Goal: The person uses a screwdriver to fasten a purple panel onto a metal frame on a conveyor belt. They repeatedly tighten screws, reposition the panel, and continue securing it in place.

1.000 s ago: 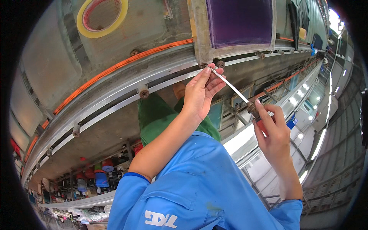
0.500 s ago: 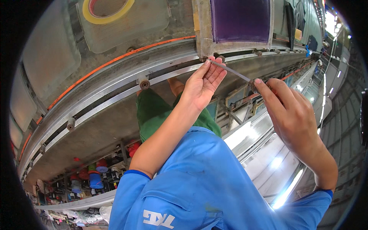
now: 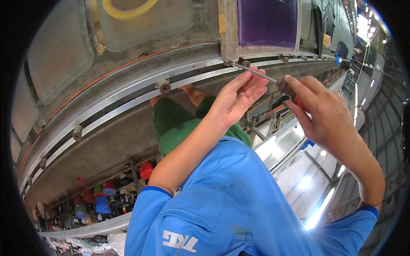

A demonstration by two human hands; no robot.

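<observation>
A: Where is the rod (image 3: 255, 72) seen?

B: It is seen slanting from a bolt (image 3: 245, 63) at the lower corner of the purple screen (image 3: 268, 22) down to the right hand (image 3: 318, 112); its far tip is set at the bolt, just under the frame (image 3: 225, 38); whether it is seated inside cannot be told.

A: How is it held?

B: By the right hand, closed round a dark handle (image 3: 285, 87) at the rod's near end; the fingers are curled tight, the thumb laid along the top.

A: And the left hand (image 3: 237, 97)?

B: It is raised beneath the rod, fingers nearly straight and slightly spread; the fingertips (image 3: 248, 73) are laid against the shaft near the bolt; nothing is gripped.

A: What is found round about?

B: A metal rail (image 3: 128, 91) with rollers (image 3: 164, 87) is run along the table edge; a yellow tape ring (image 3: 126, 9) is lain on a clear panel (image 3: 141, 23) above; coloured pots (image 3: 102, 200) are shelved at lower left; blue sleeves (image 3: 239, 205) fill the foreground.
</observation>
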